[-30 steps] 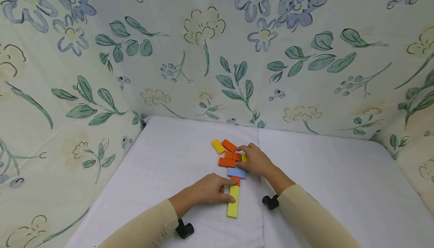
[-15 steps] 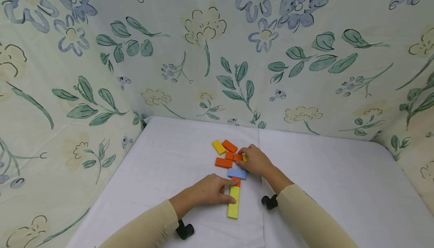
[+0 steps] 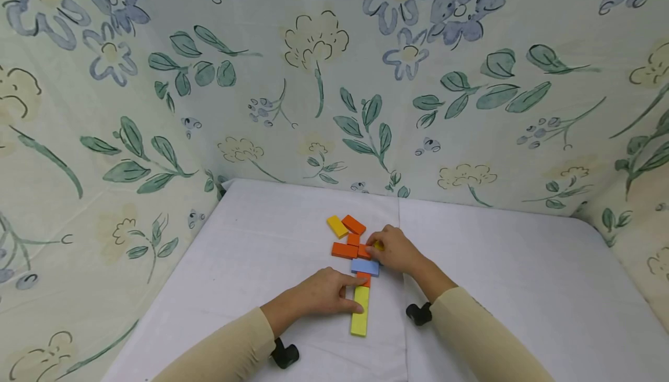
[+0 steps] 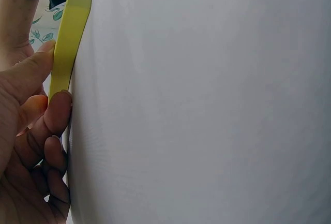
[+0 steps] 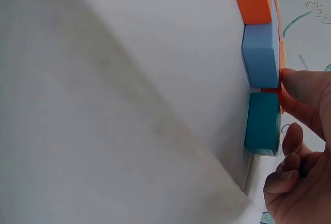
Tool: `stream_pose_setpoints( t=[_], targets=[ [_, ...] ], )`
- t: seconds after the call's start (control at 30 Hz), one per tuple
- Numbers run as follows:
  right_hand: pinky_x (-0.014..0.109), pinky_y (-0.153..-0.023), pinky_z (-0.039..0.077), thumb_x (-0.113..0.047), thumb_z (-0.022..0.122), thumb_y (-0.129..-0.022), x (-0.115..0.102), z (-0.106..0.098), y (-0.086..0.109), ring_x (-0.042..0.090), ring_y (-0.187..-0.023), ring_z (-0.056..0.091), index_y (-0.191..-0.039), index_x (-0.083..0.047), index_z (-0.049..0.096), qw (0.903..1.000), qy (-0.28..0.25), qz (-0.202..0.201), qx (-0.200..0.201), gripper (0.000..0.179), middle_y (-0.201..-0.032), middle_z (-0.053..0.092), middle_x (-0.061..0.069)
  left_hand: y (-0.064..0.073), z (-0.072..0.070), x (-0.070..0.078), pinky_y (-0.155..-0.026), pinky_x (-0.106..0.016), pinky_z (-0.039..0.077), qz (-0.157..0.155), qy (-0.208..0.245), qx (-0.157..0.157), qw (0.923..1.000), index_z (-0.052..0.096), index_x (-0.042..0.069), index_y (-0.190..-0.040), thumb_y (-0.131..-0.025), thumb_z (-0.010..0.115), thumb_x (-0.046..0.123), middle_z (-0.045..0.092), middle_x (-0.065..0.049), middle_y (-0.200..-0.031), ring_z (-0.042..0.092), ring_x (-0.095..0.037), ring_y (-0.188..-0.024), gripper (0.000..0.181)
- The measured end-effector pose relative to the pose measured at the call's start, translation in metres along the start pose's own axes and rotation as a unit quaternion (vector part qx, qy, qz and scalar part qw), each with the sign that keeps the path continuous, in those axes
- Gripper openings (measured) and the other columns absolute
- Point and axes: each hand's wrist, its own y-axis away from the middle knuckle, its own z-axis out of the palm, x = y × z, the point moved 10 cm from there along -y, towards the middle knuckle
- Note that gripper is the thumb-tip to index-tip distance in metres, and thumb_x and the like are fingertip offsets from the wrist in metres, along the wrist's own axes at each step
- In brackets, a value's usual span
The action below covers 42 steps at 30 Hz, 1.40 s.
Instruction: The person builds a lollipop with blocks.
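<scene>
My left hand (image 3: 326, 292) lies at the near end of the block row, index fingertip on a small orange block (image 3: 366, 277) and thumb touching a long yellow block (image 3: 359, 324). Its remaining fingers curl beside them in the left wrist view. My right hand (image 3: 394, 248) pinches another small orange block (image 3: 363, 251) between thumb and index finger, at the end of a longer orange block (image 3: 345, 250). A blue block (image 3: 364, 266) sits just below. Under this hand, the right wrist view shows a teal block (image 5: 262, 123). A yellow block (image 3: 379, 245) is partly hidden by the fingers.
Farther back lie a small orange block (image 3: 353, 239), a tilted orange block (image 3: 353, 224) and a yellow block (image 3: 337, 226). White cloth (image 3: 496, 289) covers the table, and a flowered cloth wall (image 3: 313, 80) stands behind it.
The longer orange block has shifted left. My right hand has drawn the small orange block toward me, into the spot beside it. My left hand has stayed in place.
</scene>
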Motion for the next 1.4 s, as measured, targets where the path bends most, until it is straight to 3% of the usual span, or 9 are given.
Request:
stream_pose_setpoints(
  t=[0.4, 0.83, 1.17, 1.27, 1.4],
  targets=[
    [0.031, -0.072, 0.038, -0.035, 0.071, -0.097, -0.007, 0.003, 0.000, 0.020, -0.095, 0.045, -0.105, -0.026, 0.076, 0.9994, 0.011, -0.032, 0.002, 0.013, -0.098, 0.055, 0.001, -0.001, 0.001, 0.001, -0.055, -0.019, 0.033, 0.005, -0.003, -0.002, 1.0000, 0.060, 0.031, -0.145, -0.088, 0.075, 0.052, 0.050, 0.011, -0.060, 0.045, -0.003, -0.056, 0.062],
    [0.032, -0.072, 0.039, -0.037, 0.070, -0.097, -0.006, 0.003, 0.000, 0.020, -0.096, 0.045, -0.108, -0.027, 0.076, 0.9997, 0.004, -0.024, -0.004, 0.016, -0.098, 0.054, 0.001, -0.002, 0.001, 0.001, -0.055, -0.020, 0.033, 0.008, -0.008, -0.003, 0.9999, 0.060, 0.031, -0.144, -0.088, 0.075, 0.053, 0.050, 0.011, -0.060, 0.044, -0.003, -0.056, 0.062],
    [0.030, -0.074, 0.047, -0.028, 0.063, -0.102, 0.021, -0.018, 0.004, 0.021, -0.091, 0.051, -0.125, -0.021, 0.069, 0.9982, -0.049, 0.026, 0.020, 0.025, -0.102, 0.056, 0.007, -0.003, 0.002, -0.001, -0.056, -0.020, 0.034, -0.003, -0.001, -0.005, 1.0000, 0.059, 0.032, -0.144, -0.088, 0.076, 0.053, 0.050, 0.010, -0.061, 0.046, -0.004, -0.058, 0.063],
    [0.030, -0.075, 0.049, -0.028, 0.063, -0.101, 0.030, -0.023, 0.008, 0.022, -0.092, 0.052, -0.123, -0.020, 0.068, 0.9967, -0.058, 0.051, 0.023, 0.024, -0.103, 0.057, 0.008, -0.003, 0.002, -0.001, -0.056, -0.020, 0.034, -0.009, 0.000, -0.007, 0.9999, 0.058, 0.033, -0.145, -0.088, 0.076, 0.053, 0.050, 0.010, -0.061, 0.046, -0.004, -0.059, 0.063],
    [0.031, -0.075, 0.049, -0.028, 0.066, -0.099, 0.040, -0.026, 0.014, 0.022, -0.091, 0.053, -0.113, -0.017, 0.068, 0.9969, -0.053, 0.055, 0.016, 0.018, -0.103, 0.059, 0.008, -0.002, 0.002, -0.001, -0.056, -0.020, 0.034, -0.012, 0.001, -0.007, 0.9999, 0.058, 0.033, -0.145, -0.088, 0.076, 0.053, 0.050, 0.010, -0.062, 0.046, -0.004, -0.059, 0.064]
  ],
)
